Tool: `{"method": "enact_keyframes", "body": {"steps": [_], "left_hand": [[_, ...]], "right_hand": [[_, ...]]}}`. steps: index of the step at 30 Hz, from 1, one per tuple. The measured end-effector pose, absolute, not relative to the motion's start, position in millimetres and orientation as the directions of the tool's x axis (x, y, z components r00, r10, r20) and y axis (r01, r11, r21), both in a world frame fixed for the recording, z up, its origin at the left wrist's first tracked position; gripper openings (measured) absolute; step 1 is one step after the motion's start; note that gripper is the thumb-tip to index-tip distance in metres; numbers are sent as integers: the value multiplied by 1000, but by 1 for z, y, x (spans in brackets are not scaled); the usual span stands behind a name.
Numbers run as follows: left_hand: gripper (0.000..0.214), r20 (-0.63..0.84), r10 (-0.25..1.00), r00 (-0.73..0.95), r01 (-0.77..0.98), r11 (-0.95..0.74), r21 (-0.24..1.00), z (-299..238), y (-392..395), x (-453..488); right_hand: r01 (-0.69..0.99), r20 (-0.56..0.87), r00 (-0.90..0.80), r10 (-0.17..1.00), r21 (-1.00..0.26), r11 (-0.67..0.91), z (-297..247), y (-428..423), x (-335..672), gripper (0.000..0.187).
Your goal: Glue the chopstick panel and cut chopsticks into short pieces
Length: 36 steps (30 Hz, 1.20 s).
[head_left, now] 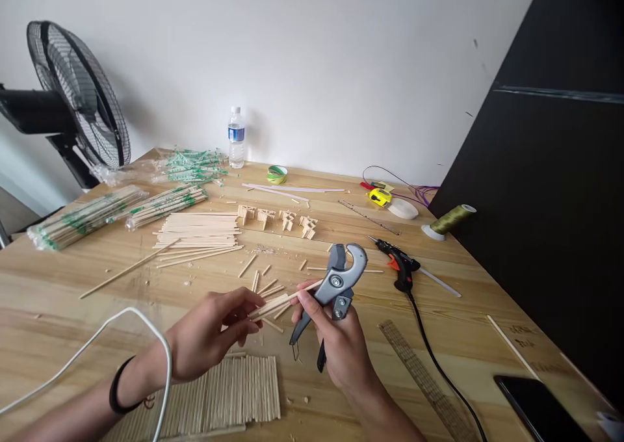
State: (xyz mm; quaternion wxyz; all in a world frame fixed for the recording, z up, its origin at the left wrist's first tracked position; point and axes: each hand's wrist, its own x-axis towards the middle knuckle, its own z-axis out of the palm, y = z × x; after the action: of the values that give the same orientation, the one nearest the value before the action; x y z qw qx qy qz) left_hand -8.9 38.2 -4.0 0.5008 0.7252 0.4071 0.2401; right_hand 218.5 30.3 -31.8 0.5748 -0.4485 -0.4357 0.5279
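While the left hand (214,331) pinches a few thin wooden sticks (271,305) in its fingers, the right hand (344,341) has its fingers wrapped around a grey cutter (335,281), thumb at the sticks' far ends. Sticks are held above the bench (53,322), between both hands; bunched grip likely keeps them lined up. One reaches the cutter's body; can't tell if it passes behind. Cutter head points up and away, probably so the thumb can reach the sticks. Loose sticks (199,226) lie side by side farther back, perhaps for easy picking. Containers: clear plastic sleeves (90,216) hold more sticks; crumpled wrappers (192,167) behind, contents unclear; capped bottle (236,144) upright by the wall, fill level unclear.
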Motion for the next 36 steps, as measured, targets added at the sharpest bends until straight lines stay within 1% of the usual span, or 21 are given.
{"method": "enact_keyframes", "body": {"steps": [4,9,15,18,21,25,28,31,34,36], "left_hand": [[28,-50,825,562,287,-138,948,-2,36,-10],[24,-71,822,565,233,-77,970,4,36,-7],[22,-93,817,570,207,-33,978,11,36,-3],[21,-120,805,582,236,-26,971,13,37,-1],[20,-119,802,585,298,-77,951,12,37,0],[30,-76,833,548,342,-140,929,9,35,0],[29,-19,857,516,373,-205,905,10,33,-1],[27,77,876,476,391,-289,874,12,34,-4],[26,160,886,435,410,-352,841,11,37,-8],[25,200,887,417,417,-383,824,9,38,-9]], "right_hand": [[-170,50,70,996,-984,61,-36,29,220,22],[-118,19,52,998,-993,25,-38,23,216,21],[-139,36,70,997,-989,45,-38,20,215,19],[-129,65,70,995,-989,74,-38,19,215,17],[-124,90,78,993,-987,100,-38,17,213,15],[-98,107,76,991,-989,114,-34,12,208,16],[22,144,73,987,-989,143,-27,13,212,19],[224,256,123,959,-948,225,-20,22,227,24],[454,386,153,910,-845,282,-20,33,246,24],[584,448,109,887,-751,308,-21,38,253,21]]}}
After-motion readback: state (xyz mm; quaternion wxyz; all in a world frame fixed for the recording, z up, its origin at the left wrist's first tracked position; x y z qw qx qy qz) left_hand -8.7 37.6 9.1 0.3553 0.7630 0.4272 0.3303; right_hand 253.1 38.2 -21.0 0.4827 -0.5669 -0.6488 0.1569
